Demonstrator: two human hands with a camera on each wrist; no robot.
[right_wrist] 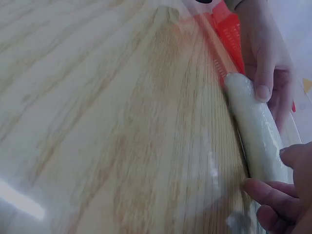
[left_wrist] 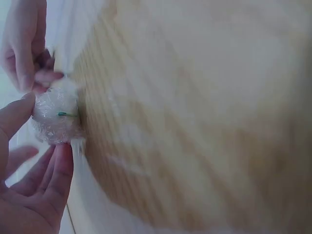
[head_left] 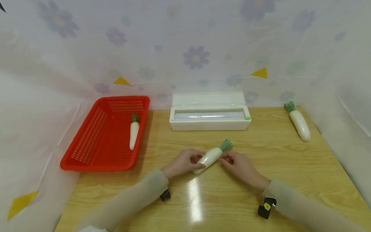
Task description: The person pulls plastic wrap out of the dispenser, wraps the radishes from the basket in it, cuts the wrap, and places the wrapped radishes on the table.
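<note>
A white radish (head_left: 211,157) with green leaves lies slantwise on the table between my hands. Clear plastic film wraps it, crinkled over its blunt end (left_wrist: 56,114) in the left wrist view. My left hand (head_left: 185,162) grips that lower end, thumb on the near side and fingers on the far side. At the leafy end, my right hand (head_left: 239,166) pinches the radish low on its side. The right wrist view shows my right thumb against the glossy radish (right_wrist: 256,129) and the index finger along its lower edge.
A red basket (head_left: 65,166) at left holds a smaller white radish (head_left: 134,135). Behind my hands stands an open white box (head_left: 210,126) with a roll of film (head_left: 210,115) inside. Another shiny radish (head_left: 300,125) lies at the table's far right, near the curtain.
</note>
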